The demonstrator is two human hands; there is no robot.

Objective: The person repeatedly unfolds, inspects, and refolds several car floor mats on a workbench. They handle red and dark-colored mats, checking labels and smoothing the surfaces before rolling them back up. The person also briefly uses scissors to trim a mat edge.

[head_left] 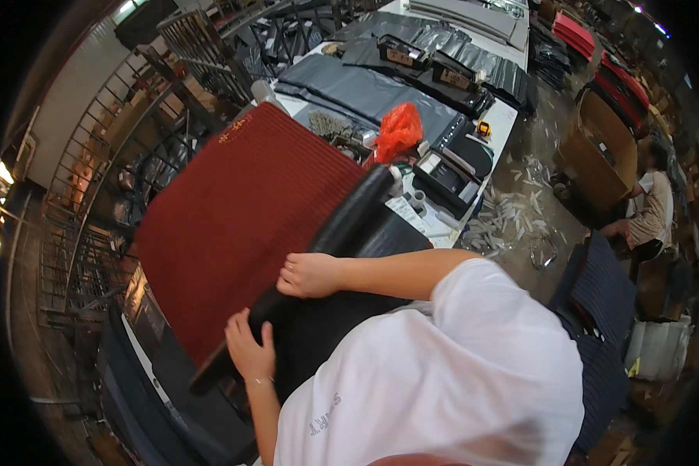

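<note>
A large dark red ribbed mat (233, 210) with a small gold-coloured pattern near its far corner lies in front of me. Its near side curls up into a roll, showing a smooth black backing (357, 210). My right hand (309, 276) is closed over the middle of the curled edge. Lower and to the left, my left hand (250, 349) rests on the roll near its lower end, fingers stretched out and thumb apart. The underside of the roll is hidden.
Beyond the mat, a long white table (505, 128) carries grey plastic sheets (365, 89), an orange-red bag (400, 128), a black tray (446, 179) and a yellow tape measure (484, 129). Metal racks (101, 163) stand left. At right are dark ribbed mats (598, 287), a cardboard box (598, 147) and a seated person (654, 206).
</note>
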